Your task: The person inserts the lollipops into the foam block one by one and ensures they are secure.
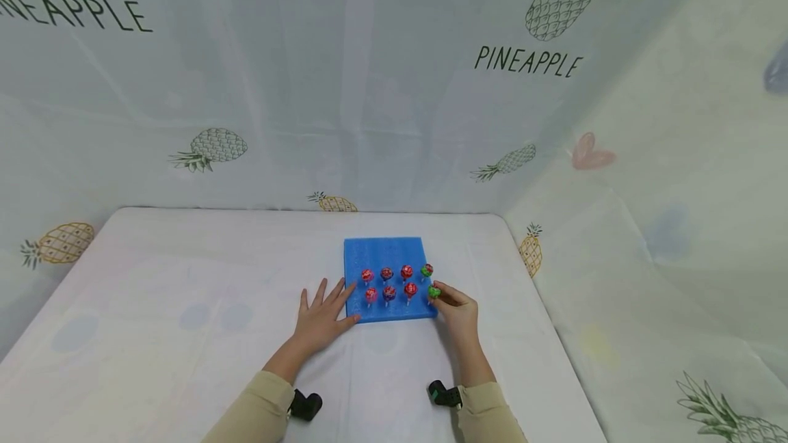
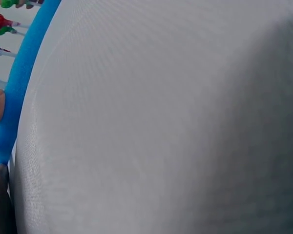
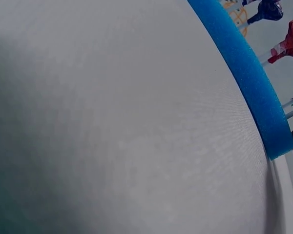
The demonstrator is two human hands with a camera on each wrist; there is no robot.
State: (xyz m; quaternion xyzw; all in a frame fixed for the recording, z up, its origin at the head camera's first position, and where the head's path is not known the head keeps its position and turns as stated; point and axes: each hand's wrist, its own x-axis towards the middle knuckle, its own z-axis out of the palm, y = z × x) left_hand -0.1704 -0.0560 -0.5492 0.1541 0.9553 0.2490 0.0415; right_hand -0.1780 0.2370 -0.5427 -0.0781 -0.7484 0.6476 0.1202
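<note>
A blue foam board point(image 1: 383, 251) lies flat on the white-covered table, with several wrapped lollipops standing upright in it in two rows. My right hand point(image 1: 460, 314) is at the board's right edge and pinches the green lollipop point(image 1: 434, 291) at the right end of the near row. Spread fingers of my left hand point(image 1: 321, 323) rest on the board's left edge and near-left corner. In the left wrist view, a thumb touches the board's side point(image 2: 24, 68). The right wrist view catches the board's thick edge point(image 3: 254, 73) and a red lollipop point(image 3: 290, 43); most of that hand is out of frame.
Behind the far row, the back part of the board bears no lollipops. The white tablecloth point(image 1: 203, 258) spreads around it, and a pineapple-print curtain point(image 1: 369, 87) hangs behind the table and along its right side. Black devices point(image 1: 444, 394) are strapped to both wrists.
</note>
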